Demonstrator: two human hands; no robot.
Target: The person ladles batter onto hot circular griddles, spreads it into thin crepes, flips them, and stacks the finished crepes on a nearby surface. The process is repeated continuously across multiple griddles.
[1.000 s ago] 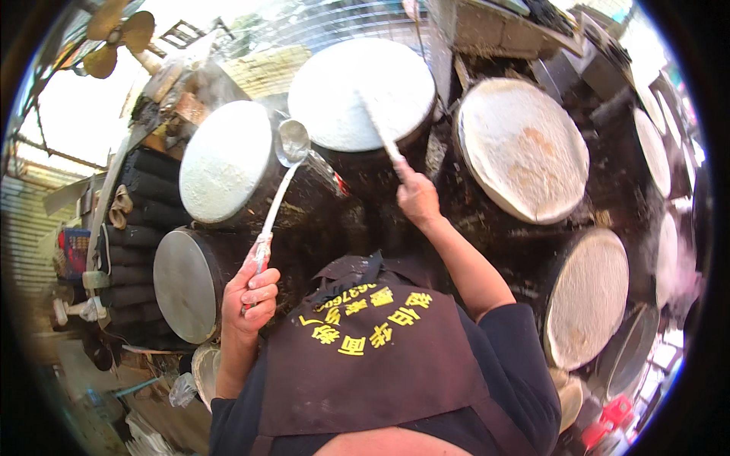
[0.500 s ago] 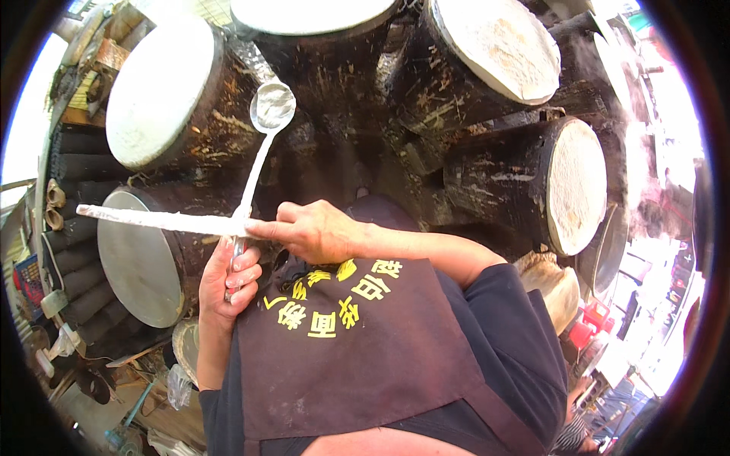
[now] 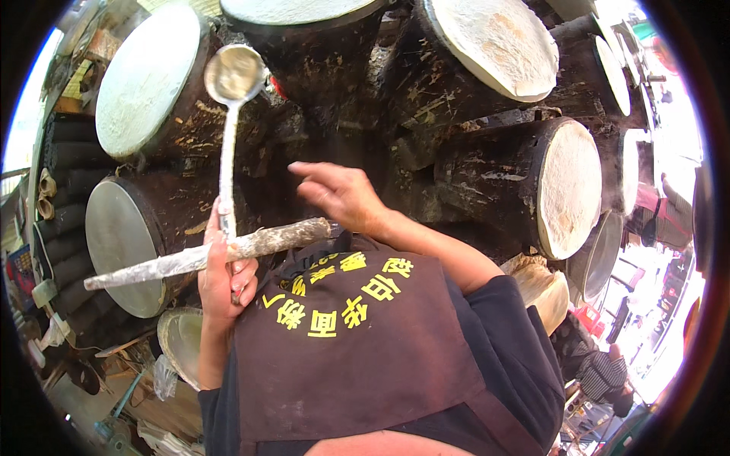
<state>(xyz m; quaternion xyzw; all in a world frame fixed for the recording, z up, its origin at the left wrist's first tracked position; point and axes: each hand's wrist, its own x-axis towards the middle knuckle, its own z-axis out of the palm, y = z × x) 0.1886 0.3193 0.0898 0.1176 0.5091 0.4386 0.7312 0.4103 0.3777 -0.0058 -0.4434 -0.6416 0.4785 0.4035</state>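
Observation:
My left hand [image 3: 224,281] is closed around the handle of a long metal ladle [image 3: 228,163] and also around a pale, white-smeared wooden stick [image 3: 171,264] that crosses it. The ladle stands away from me, its round bowl [image 3: 236,74] holding a beige substance, close to the rim of a drum at upper left. Rough and thicker, the stick's right end lies over my dark apron [image 3: 357,387]. My right hand [image 3: 338,194] hovers apart from both, fingers stretched leftward, slightly blurred and holding nothing.
Dark drum-like vessels with pale tops surround me: upper left [image 3: 148,80], upper right [image 3: 494,49], right [image 3: 570,190]. A grey-topped vessel [image 3: 122,251] stands at left, beside stacked dark cylinders [image 3: 72,182]. A person in striped clothing [image 3: 604,376] is at lower right.
The ladle's bowl has moved up and left. The stick has tilted, its left end lower and its rough right end now visible. My right hand has come away from the stick, up and right.

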